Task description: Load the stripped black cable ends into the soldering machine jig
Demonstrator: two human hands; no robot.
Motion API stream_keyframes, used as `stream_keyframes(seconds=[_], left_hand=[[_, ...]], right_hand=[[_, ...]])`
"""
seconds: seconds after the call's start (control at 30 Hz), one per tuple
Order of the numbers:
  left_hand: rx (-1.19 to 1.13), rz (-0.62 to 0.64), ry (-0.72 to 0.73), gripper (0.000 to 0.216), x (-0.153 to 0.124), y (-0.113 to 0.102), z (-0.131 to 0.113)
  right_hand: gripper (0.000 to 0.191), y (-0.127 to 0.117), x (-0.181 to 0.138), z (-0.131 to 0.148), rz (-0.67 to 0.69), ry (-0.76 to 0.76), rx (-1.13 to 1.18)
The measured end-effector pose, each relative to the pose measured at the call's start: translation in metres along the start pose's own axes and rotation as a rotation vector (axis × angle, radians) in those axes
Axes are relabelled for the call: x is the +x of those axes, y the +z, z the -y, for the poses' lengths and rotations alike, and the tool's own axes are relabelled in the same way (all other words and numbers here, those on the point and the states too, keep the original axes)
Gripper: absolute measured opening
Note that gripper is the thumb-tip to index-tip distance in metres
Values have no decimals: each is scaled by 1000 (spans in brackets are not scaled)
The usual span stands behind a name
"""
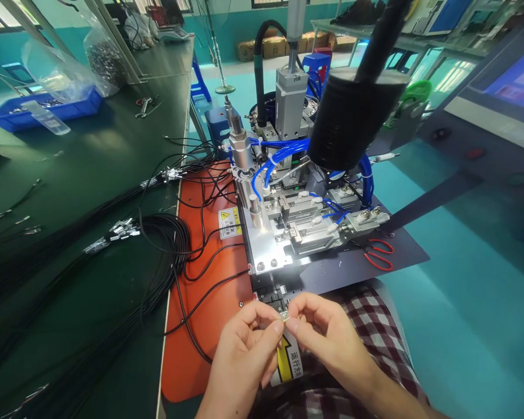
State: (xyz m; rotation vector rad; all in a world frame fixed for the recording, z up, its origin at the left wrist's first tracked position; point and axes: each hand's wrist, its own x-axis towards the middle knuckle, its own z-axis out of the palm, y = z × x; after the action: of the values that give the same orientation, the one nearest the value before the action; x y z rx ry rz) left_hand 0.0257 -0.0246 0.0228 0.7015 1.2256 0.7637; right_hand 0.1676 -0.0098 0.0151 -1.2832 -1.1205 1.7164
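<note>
My left hand (248,343) and my right hand (327,331) meet in front of the machine's near edge, thumbs and forefingers pinched almost tip to tip. Between the fingertips a tiny pale, yellowish piece (284,319) just shows; its kind is too small to tell. Just beyond the hands lies the silver machine plate (268,247), with metal slides and blue air hoses (288,150). Below and between my hands, a label with a yellow arrow (283,364) is partly covered. The orange machine base (220,291) extends to the left, with black cables (209,279) across it.
Bundles of black cables (157,244) with metal ends lie on the green table (126,145) at left. A blue tray (87,105) stands farther back. Red-handled scissors or pliers (379,255) lie right of the machine. A black cylinder (353,119) overhangs it; a screen (517,81) stands right.
</note>
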Motion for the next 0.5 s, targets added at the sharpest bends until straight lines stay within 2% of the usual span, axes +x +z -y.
stream_keyframes(seconds=[0.2,0.37,0.5], left_hand=[[-57,2,0,22,-1,-2,0],[-24,-24,12,28,-2,-1,-2],[-1,-30,12,30,-1,-1,-2]], right_hand=[[12,1,-4,-7,-39,-150,-44],[19,-2,-1,-10,11,-9,133],[21,-6,1,-6,-9,-27,91]])
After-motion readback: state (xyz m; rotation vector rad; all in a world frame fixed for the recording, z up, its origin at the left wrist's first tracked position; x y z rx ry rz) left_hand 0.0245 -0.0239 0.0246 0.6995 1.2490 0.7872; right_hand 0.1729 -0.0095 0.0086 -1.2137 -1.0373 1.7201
